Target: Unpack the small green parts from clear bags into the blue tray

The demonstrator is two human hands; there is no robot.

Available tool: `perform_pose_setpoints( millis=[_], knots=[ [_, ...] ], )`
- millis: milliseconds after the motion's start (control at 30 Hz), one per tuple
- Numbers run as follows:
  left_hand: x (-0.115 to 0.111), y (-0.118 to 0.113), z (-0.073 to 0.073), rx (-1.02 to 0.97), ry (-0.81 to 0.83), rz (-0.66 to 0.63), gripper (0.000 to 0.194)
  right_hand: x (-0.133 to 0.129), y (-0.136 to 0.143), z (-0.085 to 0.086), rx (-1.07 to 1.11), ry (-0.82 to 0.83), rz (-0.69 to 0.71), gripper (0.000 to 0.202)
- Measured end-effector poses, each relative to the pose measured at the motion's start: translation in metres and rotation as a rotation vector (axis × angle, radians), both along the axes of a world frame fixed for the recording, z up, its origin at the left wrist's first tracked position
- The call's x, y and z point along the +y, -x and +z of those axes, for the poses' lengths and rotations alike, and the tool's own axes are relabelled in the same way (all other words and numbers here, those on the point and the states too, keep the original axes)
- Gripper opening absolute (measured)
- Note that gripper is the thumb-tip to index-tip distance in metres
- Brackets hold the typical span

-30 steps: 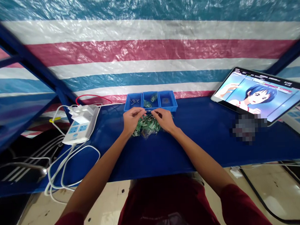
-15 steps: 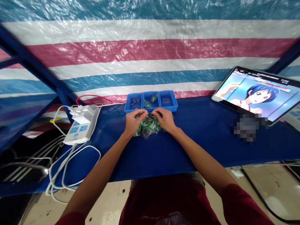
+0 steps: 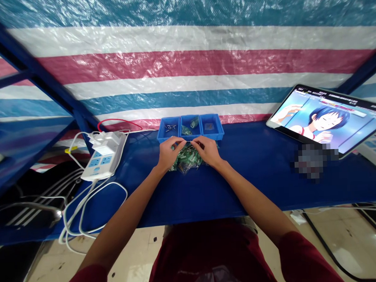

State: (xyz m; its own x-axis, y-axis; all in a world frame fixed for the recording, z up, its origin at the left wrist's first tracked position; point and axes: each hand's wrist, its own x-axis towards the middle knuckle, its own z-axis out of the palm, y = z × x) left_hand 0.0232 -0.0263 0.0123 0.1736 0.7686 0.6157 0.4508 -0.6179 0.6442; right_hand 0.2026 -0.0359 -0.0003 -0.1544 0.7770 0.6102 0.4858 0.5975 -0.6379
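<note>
My left hand (image 3: 170,152) and my right hand (image 3: 208,150) meet almost fingertip to fingertip over a pile of small green packets (image 3: 188,158). Both hands are closed in a pinch, and what lies between the fingertips is too small to name. Just behind them stands a blue tray (image 3: 190,137) with three compartments. Its left compartment holds thin metal pieces (image 3: 170,127), the middle one green packets (image 3: 194,123), and the right one a small clear packet (image 3: 209,126).
On the left of the blue table (image 3: 190,202) lies a white power strip (image 3: 99,171) with plugs and looping white cables (image 3: 82,208). A tablet (image 3: 325,117) showing a cartoon leans at the right, beside a blurred-out object (image 3: 310,161). Striped sheeting hangs behind.
The view has shifted very slightly. Both hands stay pinched over the pile, with hardly any movement. The picture on the tablet has changed.
</note>
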Motion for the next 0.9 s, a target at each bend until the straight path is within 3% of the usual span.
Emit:
perform_pose_setpoints(
  millis=[167,300,500,600,900],
  knots=[
    [-0.0031,-0.0015,0.0004,0.015,-0.051,0.041,0.026,-0.0013,-0.0007,0.0028,-0.025,0.015,-0.015,0.040],
    [-0.0047,-0.0042,-0.0001,-0.052,0.015,0.052,0.024,-0.0021,0.0010,0.0024,-0.035,0.026,-0.030,0.041],
    [-0.0047,-0.0093,0.0013,-0.355,0.194,-0.118,0.023,-0.0018,0.0036,0.0001,-0.083,0.003,-0.049,0.047],
    [-0.0036,-0.0087,0.0015,-0.428,0.209,-0.123,0.024,-0.0014,0.0026,0.0005,-0.060,-0.008,-0.085,0.048],
    [-0.0064,-0.0035,0.0035,0.015,0.073,-0.040,0.032,-0.0015,0.0004,0.0006,-0.011,0.004,-0.126,0.046]
  ],
)
